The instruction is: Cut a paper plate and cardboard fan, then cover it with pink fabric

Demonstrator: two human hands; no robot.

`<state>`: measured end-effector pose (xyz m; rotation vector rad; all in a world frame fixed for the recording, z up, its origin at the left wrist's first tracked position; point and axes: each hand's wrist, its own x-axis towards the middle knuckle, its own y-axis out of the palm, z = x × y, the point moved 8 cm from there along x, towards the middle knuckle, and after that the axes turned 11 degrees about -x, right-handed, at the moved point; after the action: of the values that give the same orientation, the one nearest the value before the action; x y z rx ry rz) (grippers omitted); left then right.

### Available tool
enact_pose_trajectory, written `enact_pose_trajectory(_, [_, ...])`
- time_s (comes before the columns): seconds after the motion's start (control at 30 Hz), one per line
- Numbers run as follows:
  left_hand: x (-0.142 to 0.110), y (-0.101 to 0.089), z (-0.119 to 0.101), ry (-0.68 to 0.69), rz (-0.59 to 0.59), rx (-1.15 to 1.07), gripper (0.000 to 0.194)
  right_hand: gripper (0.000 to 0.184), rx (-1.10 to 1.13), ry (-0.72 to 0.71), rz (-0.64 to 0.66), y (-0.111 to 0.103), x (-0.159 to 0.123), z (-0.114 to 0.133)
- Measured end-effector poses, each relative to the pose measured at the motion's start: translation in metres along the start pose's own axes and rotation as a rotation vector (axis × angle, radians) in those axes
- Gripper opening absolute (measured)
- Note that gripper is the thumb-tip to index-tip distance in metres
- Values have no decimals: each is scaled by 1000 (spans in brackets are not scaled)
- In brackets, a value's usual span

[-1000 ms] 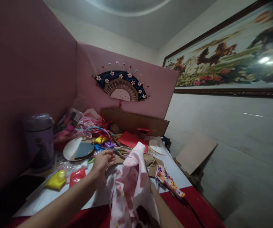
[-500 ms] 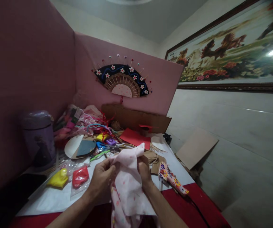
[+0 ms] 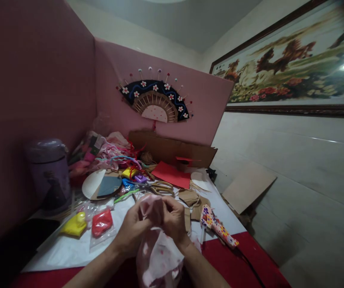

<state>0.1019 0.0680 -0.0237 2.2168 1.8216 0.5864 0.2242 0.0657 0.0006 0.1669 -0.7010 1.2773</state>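
Note:
A pale pink cloth point(image 3: 161, 254) with small reddish spots hangs from both my hands over the table's front edge. My left hand point(image 3: 134, 224) is closed on its gathered upper part. Close beside it, my right hand point(image 3: 174, 219) pinches the same bunched part with fingers and thumb. The lower cloth drops loosely between my forearms. Just beyond my hands lie scissors point(image 3: 160, 187) with gold-coloured handles. A flower-patterned glue gun point(image 3: 218, 228) rests to the right of my right hand.
Red point(image 3: 102, 223) and yellow point(image 3: 74, 225) packets lie at left near a purple canister point(image 3: 48, 176). Red card point(image 3: 172, 174), cardboard pieces point(image 3: 200, 208) and a heap of pink strips point(image 3: 114, 154) are further back. A decorated fan point(image 3: 155, 102) is on the pink panel point(image 3: 108, 80).
My right hand has moved left, close to my left hand. The cloth's raised upper edge is now bunched between my fingers, and the scissors behind show more fully.

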Motion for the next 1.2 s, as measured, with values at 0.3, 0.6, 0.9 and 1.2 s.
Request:
enact_pose_trajectory(0.3, [18,-56,-26,-53,-316,-121,27,42,207,266,-206,-22,11,-43])
enact_pose_trajectory(0.6, [18,-49,-54,347,-218,196,8,61,-469,-339,175,44,-27,28])
enact_pose_trajectory(0.9, [-5,17,-175,856,-226,622,6,26,-519,-169,77,-7,31,74])
enact_pose_trajectory(1.2, [-35,32,-295,1243,-553,807,35,17,-30,-66,145,-72,107,111])
